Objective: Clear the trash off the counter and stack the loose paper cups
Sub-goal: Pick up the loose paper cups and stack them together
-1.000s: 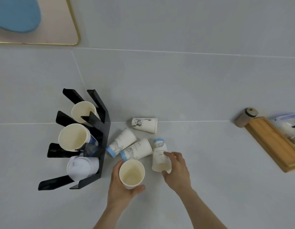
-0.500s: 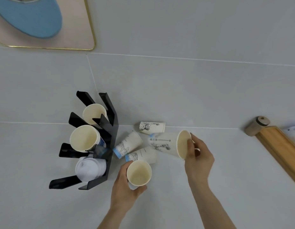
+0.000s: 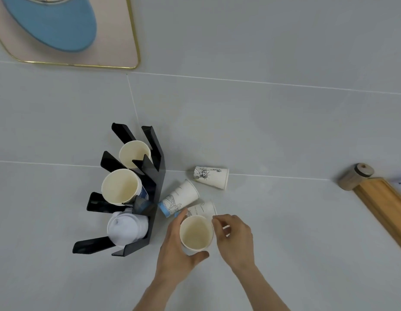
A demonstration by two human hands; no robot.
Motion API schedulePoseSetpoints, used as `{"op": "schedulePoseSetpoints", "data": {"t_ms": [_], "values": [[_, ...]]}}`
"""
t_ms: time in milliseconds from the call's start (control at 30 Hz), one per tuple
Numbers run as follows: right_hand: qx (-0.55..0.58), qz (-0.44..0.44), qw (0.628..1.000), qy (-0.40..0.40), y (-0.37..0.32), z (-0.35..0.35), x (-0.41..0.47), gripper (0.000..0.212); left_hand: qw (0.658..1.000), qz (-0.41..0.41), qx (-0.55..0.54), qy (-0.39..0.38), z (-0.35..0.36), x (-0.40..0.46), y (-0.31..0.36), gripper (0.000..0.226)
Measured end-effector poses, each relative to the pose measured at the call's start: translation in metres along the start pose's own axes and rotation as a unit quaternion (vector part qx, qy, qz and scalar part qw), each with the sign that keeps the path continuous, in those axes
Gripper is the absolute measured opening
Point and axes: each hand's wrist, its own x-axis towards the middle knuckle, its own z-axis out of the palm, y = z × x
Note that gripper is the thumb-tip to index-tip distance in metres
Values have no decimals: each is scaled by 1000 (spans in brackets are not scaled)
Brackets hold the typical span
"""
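Observation:
My left hand (image 3: pixel 175 248) is wrapped around an upright white paper cup (image 3: pixel 196 234) with its mouth facing up. Just right of it is my right hand (image 3: pixel 236 239), fingertips at the cup's rim and nothing held in it. Three loose cups lie on their sides on the grey counter (image 3: pixel 284 232): one with a statue drawing (image 3: pixel 209 176), one with a blue base (image 3: pixel 179 200), and a third (image 3: pixel 203 208) partly hidden behind the held cup.
A black cup rack (image 3: pixel 158 176) stands to the left, holding two cup stacks (image 3: pixel 120 187) and white lids (image 3: pixel 126 227). A wooden tray (image 3: pixel 383 203) and a wooden cylinder (image 3: pixel 354 176) sit at the right. At top left lies a gold-rimmed pink tray (image 3: pixel 118 41) with a blue plate.
My right hand lifted a lying cup and brought it to the cup in my left hand; that cup is no longer seen apart. The view shifted slightly.

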Motion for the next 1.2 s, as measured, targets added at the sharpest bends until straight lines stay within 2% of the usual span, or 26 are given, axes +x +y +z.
{"op": "schedulePoseSetpoints", "data": {"t_ms": [100, 267, 333, 433, 500, 567, 667, 733, 800, 867, 933, 1000, 1067, 1133, 1200], "values": [[81, 165, 983, -13, 19, 10, 17, 18, 999, 20, 22, 15, 0, 3, -2, 102], [127, 301, 936, -129, 31, 25, 36, 47, 999, 14, 24, 23, 1, 3, -1, 100], [178, 326, 917, -144, 32, 32, 38, 44, 999, 12, 26, 22, 1, 2, -1, 100], [235, 335, 904, -126, 32, 43, 36, 20, 999, 11, 31, 21, -2, 2, -2, 98], [275, 318, 904, -76, 31, 42, 36, 14, 999, 12, 32, 23, -4, 4, -2, 97], [308, 275, 910, -17, 25, 29, 41, 25, 999, 10, 29, 27, -5, 5, -1, 95], [355, 182, 915, 53, -2, -9, 49, 29, 999, 8, 23, 32, -5, 9, 0, 96], [363, 103, 924, 63, -23, -33, 47, 32, 999, 4, 24, 33, -3, 10, -2, 98], [312, 2, 949, 36, -39, -46, 37, 34, 999, -3, 18, 34, 0, 12, -2, 100], [199, -104, 974, 6, -41, -44, 25, 27, 999, -10, 11, 36, 1, 13, 0, 101], [76, -176, 981, -31, -30, -34, 15, 24, 999, -4, 3, 37, 2, 14, 3, 106], [34, -179, 979, -86, -20, -24, 9, 44, 999, -7, -16, 37, 2, 14, 7, 117], [72, -114, 984, -112, -11, -15, 3, 62, 999, -13, -26, 34, 0, 13, 9, 131], [44, -98, 988, -110, -2, -2, 0, 63, 999, -11, -29, 38, -1, 12, 9, 138], [-18, -126, 986, -108, 5, 8, -4, 59, 999, -8, -31, 39, 0, 12, 7, 134]]}}
